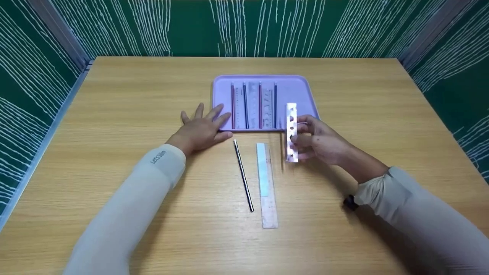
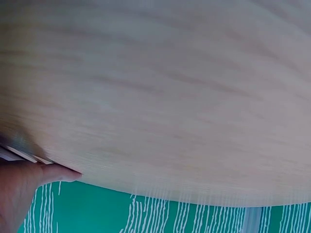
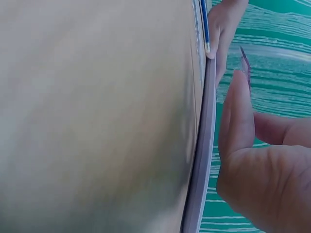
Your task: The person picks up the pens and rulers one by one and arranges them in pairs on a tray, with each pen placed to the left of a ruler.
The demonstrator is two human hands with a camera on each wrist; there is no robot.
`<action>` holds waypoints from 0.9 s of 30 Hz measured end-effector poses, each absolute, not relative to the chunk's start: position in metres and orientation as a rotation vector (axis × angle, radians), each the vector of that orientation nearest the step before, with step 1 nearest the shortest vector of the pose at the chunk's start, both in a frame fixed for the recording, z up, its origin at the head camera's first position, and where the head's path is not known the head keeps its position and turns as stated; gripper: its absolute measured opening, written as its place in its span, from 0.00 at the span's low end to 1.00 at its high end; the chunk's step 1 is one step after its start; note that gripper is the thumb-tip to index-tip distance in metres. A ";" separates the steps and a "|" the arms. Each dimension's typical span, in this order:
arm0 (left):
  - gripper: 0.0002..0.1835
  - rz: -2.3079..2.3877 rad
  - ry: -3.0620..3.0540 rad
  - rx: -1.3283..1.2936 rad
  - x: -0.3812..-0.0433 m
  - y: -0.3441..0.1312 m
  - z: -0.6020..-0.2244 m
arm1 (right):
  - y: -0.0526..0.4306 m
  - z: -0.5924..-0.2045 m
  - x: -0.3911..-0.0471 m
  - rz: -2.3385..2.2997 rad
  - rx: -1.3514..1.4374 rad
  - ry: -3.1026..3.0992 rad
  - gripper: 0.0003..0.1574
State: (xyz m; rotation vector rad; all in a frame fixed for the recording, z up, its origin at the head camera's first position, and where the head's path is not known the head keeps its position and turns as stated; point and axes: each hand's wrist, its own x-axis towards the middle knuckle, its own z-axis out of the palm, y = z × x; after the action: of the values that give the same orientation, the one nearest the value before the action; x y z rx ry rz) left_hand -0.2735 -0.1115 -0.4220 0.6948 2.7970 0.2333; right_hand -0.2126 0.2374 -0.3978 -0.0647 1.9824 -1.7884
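Note:
My right hand (image 1: 321, 141) pinches a clear stencil ruler (image 1: 291, 118) with cut-out shapes, held upright above the near right edge of a purple tray (image 1: 298, 89). In the right wrist view this ruler (image 3: 246, 68) appears nearly edge-on beyond the fingertips. My left hand (image 1: 198, 131) lies with spread fingers at the tray's near left corner, its fingertips on the rim. Inside the tray, several pencils (image 1: 260, 105) and clear rulers (image 1: 253, 107) alternate in a row. Only part of my left hand (image 2: 22, 189) shows in the left wrist view.
On the wooden table (image 1: 133, 99), a dark striped pencil (image 1: 243, 175) lies in front of the tray. Beside it is a clear ruler (image 1: 269, 214) with a light blue strip. Green panels with white lines (image 1: 191, 26) stand round the table.

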 end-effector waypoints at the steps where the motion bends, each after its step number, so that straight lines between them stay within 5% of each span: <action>1: 0.42 0.233 2.797 0.692 -0.274 -0.112 -0.422 | 0.238 -0.398 -0.215 -1.794 -0.059 1.991 0.30; 27: 0.41 0.242 2.780 0.684 -0.273 -0.111 -0.420 | 0.237 -0.398 -0.263 -1.880 0.160 2.135 0.39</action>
State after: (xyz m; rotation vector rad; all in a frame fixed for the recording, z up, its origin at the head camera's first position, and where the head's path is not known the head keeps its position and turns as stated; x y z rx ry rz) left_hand -0.2731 -0.1114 -0.4201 0.6842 2.7801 0.2421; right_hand -0.2631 0.2369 -0.3978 0.1599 2.1353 -1.8804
